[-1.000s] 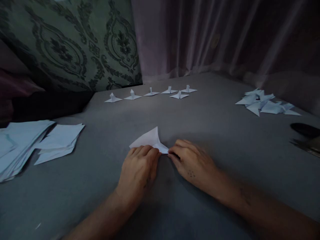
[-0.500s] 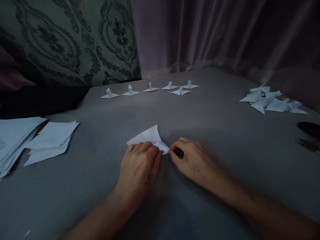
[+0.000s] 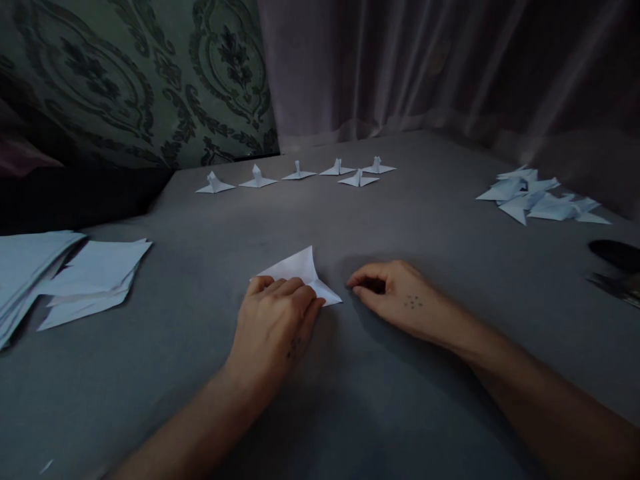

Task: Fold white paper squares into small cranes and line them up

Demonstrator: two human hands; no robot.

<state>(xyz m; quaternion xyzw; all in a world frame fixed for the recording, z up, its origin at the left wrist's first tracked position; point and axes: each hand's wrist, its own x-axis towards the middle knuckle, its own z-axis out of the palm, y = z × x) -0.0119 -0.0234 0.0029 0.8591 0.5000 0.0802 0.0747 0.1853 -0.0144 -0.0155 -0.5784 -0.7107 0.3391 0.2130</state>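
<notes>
A partly folded white sheet of paper [image 3: 291, 265] lies on the grey tabletop in front of me, one flap standing up and a narrow point aimed right. My left hand [image 3: 277, 313] is closed over its near side, fingers curled on the paper and hiding part of it. Just off the paper's right point is my right hand [image 3: 387, 287], bent, with nothing in it. Its thumb and index fingertips are close together but look slightly apart.
Several folded paper figures [image 3: 257, 179] stand along the far side. More folded paper pieces [image 3: 543, 197] are heaped at right, near a dark object [image 3: 614, 255]. On the left are stacked paper squares [image 3: 97, 267] and larger sheets [image 3: 30, 267]. A curtain [image 3: 400, 67] hangs behind.
My right hand has let go of the paper's right point and moved a little to the right. My left hand stays on the paper. The whole view has shifted slightly.
</notes>
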